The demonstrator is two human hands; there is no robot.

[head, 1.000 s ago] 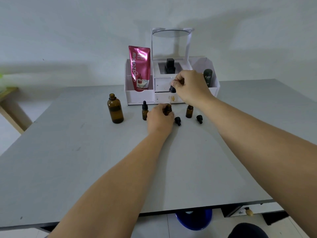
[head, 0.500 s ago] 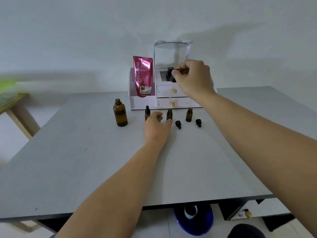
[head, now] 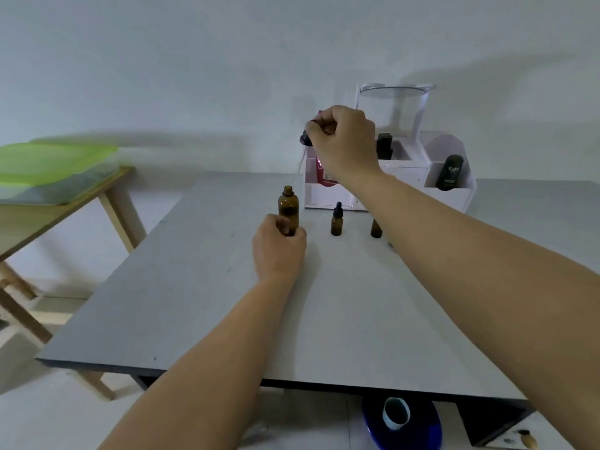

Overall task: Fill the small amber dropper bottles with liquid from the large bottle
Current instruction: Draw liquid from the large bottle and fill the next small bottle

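Since half a second ago, the left hand [head: 278, 246] has shifted from the small bottles to the large amber bottle [head: 288, 207], its fingers now curled round the base. That bottle stands uncapped near the table's [head: 207, 303] far left edge. Above it the right hand [head: 344, 142] pinches a black dropper cap [head: 305, 138]. Two small amber bottles [head: 337, 220] stand right of the large one, before the white organizer [head: 451, 194] at the far edge.

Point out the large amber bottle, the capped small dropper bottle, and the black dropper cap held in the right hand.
large amber bottle [head: 287, 203], head view, on its shoulder.
capped small dropper bottle [head: 336, 224], head view, on its amber body.
black dropper cap [head: 305, 138], head view, on its black collar.
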